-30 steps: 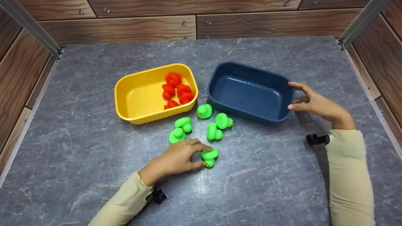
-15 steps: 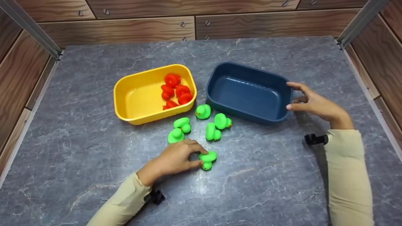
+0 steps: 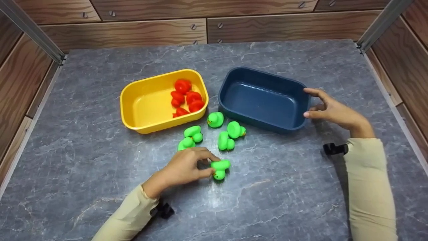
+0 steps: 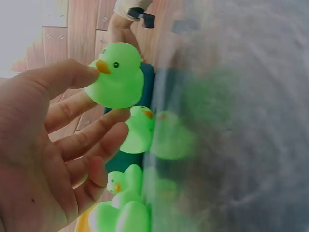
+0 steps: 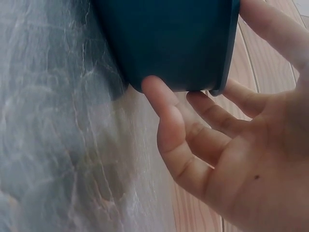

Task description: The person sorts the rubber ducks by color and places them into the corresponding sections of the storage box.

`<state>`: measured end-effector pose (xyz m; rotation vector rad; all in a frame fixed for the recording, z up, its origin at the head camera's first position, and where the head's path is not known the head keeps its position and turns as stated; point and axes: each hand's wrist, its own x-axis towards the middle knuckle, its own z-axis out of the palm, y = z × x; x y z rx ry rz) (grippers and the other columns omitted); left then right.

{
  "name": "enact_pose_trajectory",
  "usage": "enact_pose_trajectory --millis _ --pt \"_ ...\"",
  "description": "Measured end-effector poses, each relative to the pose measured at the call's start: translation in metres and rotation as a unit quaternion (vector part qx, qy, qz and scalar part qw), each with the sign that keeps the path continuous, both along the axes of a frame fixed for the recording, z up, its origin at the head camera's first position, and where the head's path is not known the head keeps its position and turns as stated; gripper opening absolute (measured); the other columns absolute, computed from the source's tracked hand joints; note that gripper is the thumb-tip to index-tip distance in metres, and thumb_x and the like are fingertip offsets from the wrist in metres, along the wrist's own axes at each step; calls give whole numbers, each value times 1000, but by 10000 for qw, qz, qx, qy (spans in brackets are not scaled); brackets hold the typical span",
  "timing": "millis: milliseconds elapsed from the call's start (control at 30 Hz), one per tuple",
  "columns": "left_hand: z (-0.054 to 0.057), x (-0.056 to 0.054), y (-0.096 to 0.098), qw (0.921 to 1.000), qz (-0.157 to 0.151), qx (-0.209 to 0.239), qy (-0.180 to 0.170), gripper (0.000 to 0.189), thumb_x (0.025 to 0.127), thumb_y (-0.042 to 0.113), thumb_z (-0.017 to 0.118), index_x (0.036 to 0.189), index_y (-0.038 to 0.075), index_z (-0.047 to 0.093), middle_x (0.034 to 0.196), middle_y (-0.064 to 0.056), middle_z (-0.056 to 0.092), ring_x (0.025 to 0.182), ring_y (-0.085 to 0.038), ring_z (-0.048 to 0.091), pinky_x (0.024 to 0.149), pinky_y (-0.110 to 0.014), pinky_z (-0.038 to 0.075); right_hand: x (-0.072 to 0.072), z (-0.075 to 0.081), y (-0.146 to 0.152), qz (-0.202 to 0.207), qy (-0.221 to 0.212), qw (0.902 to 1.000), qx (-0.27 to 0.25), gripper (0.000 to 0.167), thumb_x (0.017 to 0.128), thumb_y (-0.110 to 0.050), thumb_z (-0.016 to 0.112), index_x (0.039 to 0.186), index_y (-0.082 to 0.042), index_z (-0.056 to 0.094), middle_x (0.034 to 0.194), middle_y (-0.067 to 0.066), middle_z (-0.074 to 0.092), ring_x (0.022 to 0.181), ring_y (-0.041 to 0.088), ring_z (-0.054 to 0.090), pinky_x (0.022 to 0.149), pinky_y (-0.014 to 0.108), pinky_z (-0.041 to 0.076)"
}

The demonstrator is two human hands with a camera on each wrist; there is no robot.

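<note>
My left hand [image 3: 187,167] pinches a green rubber duck [image 4: 116,84] between thumb and fingers, low over the table in front of the other ducks. In the left wrist view its orange beak is right at my thumb tip. My right hand [image 3: 337,110] holds the right end of a dark blue bin [image 3: 264,100], thumb and index finger at its rim. The right wrist view shows its other bent fingers [image 5: 166,108] against the bin's outer end wall.
Several more green ducks [image 3: 225,140] lie between the hands and the bins. At left stands a yellow bin [image 3: 140,107] with several red rubber ducks [image 3: 183,86] at its right end. Wood-patterned panels [image 3: 123,31] border the grey marbled table [image 3: 284,190].
My left fingers have closed on the green duck, which has shifted and turned slightly. My right hand keeps its place at the blue bin. The whole head view has drifted slightly.
</note>
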<state>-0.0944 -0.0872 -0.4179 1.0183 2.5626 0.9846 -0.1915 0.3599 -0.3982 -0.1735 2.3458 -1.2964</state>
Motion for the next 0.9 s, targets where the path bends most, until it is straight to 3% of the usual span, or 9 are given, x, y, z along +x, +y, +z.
enact_pose_trajectory --millis 100,233,367,500,633,700,767,900 --pt "4 0 0 9990 140 389 -188 24 83 21 70 107 16 73 101 3 71 86 -15 65 74 -30 52 1 0 1 61 57 9999 70 80 93 -19 64 154 -19 11 136 33 44 96 0 62 80 29 52" --pt "8 0 1 9958 306 843 -188 23 84 19 71 106 15 73 99 1 71 85 -16 63 71 -31 51 1 0 2 112 56 9998 124 81 93 -21 64 155 -21 11 150 30 26 100 -5 56 82 25 50" --pt "13 -4 4 9900 520 1298 -174 24 83 17 72 106 12 73 93 -2 70 82 -17 62 64 -23 44 1 -1 3 103 -26 9999 129 82 93 -22 64 155 -23 11 157 25 11 104 -5 54 83 26 49" --pt "17 -11 9 9827 653 1709 -286 23 84 16 72 106 9 73 91 -4 69 80 -19 60 61 -19 39 1 -2 2 28 -136 9997 209 82 93 -25 65 154 -26 11 160 19 8 115 7 51 87 31 48" --pt "22 -18 17 9784 720 1906 -354 22 84 16 72 105 9 73 90 -3 69 79 -17 60 60 -19 38 1 -2 2 1 -165 9997 205 81 93 -25 64 154 -27 11 161 16 4 128 28 43 89 34 48" --pt "24 -22 21 9770 753 1959 -384 22 85 16 71 106 10 74 90 -3 69 79 -14 60 60 -20 39 1 -2 2 -2 -149 9997 186 81 93 -25 64 154 -26 11 160 17 5 130 32 42 88 33 48" --pt "26 -25 24 9752 780 2027 -439 22 85 16 71 106 10 74 91 -3 69 80 -13 61 62 -20 39 0 -1 2 3 -127 9997 197 81 93 -25 65 154 -26 11 160 18 7 128 28 44 87 32 49" --pt "31 -32 33 9709 811 2212 -424 22 84 15 71 106 9 74 91 -4 69 79 -13 60 61 -20 39 0 0 3 1 -75 9998 164 81 93 -23 65 154 -24 12 158 21 13 115 7 53 85 30 49"
